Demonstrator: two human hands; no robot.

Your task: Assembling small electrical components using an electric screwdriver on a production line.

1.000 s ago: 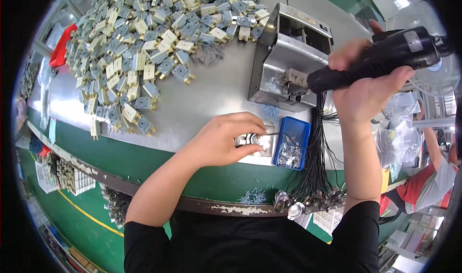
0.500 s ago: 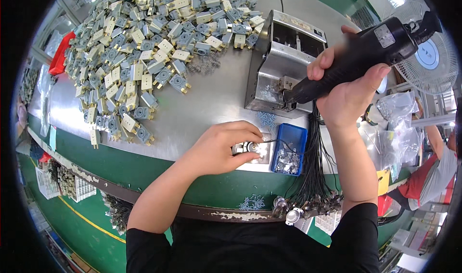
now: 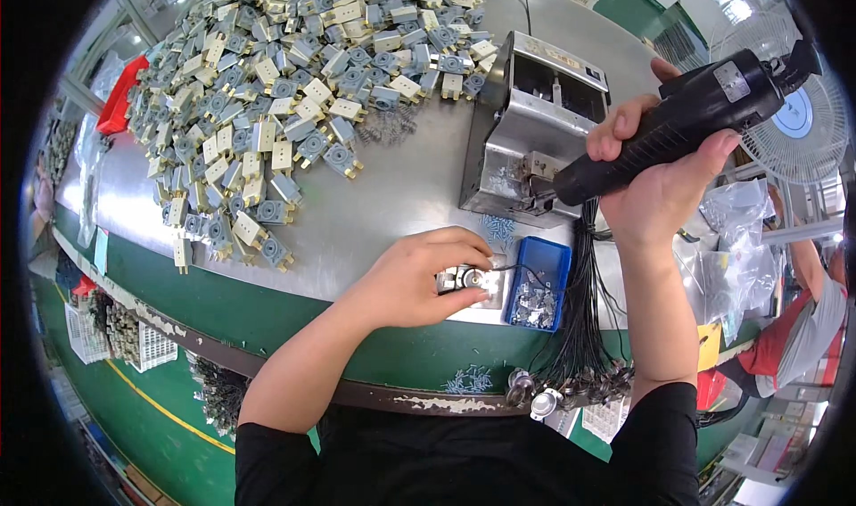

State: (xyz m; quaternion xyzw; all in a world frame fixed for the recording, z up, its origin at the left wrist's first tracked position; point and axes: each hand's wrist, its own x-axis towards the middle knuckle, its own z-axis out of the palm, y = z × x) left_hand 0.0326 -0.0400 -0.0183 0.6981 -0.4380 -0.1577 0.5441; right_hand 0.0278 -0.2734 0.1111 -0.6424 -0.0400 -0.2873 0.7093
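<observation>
My left hand [image 3: 415, 279] lies palm down on the steel table [image 3: 392, 203], thumb and fingers pinching a small metal part [image 3: 464, 279] at the near edge. My right hand [image 3: 655, 181] is raised well above and to the right of it, fist wrapped around a black electric screwdriver [image 3: 673, 127] whose tip slants down toward the grey feeder box [image 3: 535, 127]. Just right of the part I see a blue tray [image 3: 539, 283] of small metal pieces. Farther left, a heap of grey and cream components [image 3: 285, 87] covers the table
</observation>
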